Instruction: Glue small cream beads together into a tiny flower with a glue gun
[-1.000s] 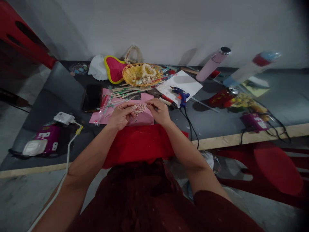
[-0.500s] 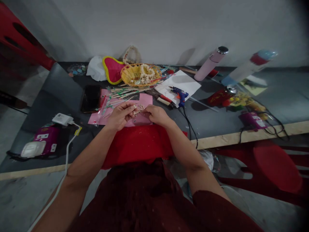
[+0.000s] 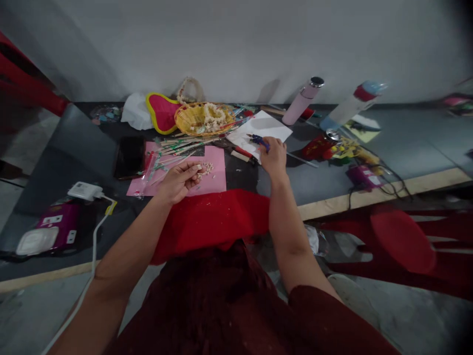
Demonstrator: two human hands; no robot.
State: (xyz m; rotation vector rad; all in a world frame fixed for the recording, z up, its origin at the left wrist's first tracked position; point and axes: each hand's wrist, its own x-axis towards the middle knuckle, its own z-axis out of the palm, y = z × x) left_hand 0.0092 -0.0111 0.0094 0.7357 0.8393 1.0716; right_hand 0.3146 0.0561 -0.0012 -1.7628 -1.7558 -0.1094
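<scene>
We see the glue gun (image 3: 260,142) over the near part of a white sheet (image 3: 275,127) on the counter (image 3: 238,181), nozzle pointing left and slightly toward the wall, its long axis slanting back and to the right beneath the right hand (image 3: 273,154). That hand's fingers curl around the gun's rear, hiding its handle from us. The left hand (image 3: 180,181), thumb and fingers nearly together, pinches a small pale piece (image 3: 198,167) above a pink sheet (image 3: 217,158), beside scattered bits (image 3: 208,168). Between gun and pink sheet, we find pliers (image 3: 244,154) lying in the way. A wicker basket (image 3: 184,124) sits behind the sticks (image 3: 181,143); a phone (image 3: 129,157) lies left of them. Right of the gun, we note a leaning pink flask (image 3: 300,104) and a red can (image 3: 318,147).
</scene>
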